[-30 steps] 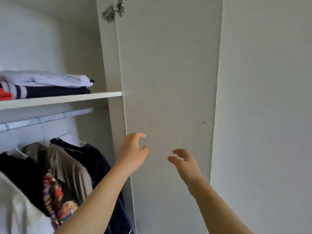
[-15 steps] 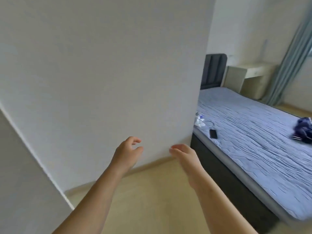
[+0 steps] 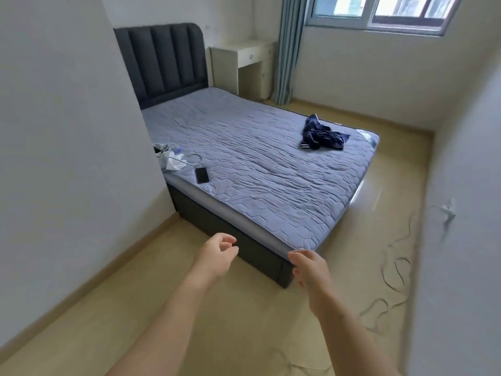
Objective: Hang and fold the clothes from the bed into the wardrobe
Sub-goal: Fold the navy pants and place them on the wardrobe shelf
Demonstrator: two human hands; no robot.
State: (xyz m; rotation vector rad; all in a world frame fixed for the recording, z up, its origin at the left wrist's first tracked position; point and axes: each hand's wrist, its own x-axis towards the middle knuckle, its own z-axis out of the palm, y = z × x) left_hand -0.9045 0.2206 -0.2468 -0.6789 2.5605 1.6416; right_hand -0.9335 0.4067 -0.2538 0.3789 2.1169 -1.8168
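Both hands are held out over the floor and hold nothing: the left hand (image 3: 217,256) has loosely curled fingers, and the right hand (image 3: 311,270) is relaxed before the near corner of the bed (image 3: 257,169). A crumpled dark blue garment (image 3: 322,134) lies near its far side, well apart from them. A phone (image 3: 202,175) and a white bundle (image 3: 169,157) (contents unclear) lie at the bed's left edge. Loose cables (image 3: 395,267) trail along the floor at right.

Lavender quilted bed cover (image 3: 257,169), hexagon stitch pattern; dark grey channelled headboard (image 3: 162,61); crumpled navy garment (image 3: 322,134), white stripes; black phone (image 3: 202,175); grey-blue curtain (image 3: 290,47); beige floor (image 3: 244,321).
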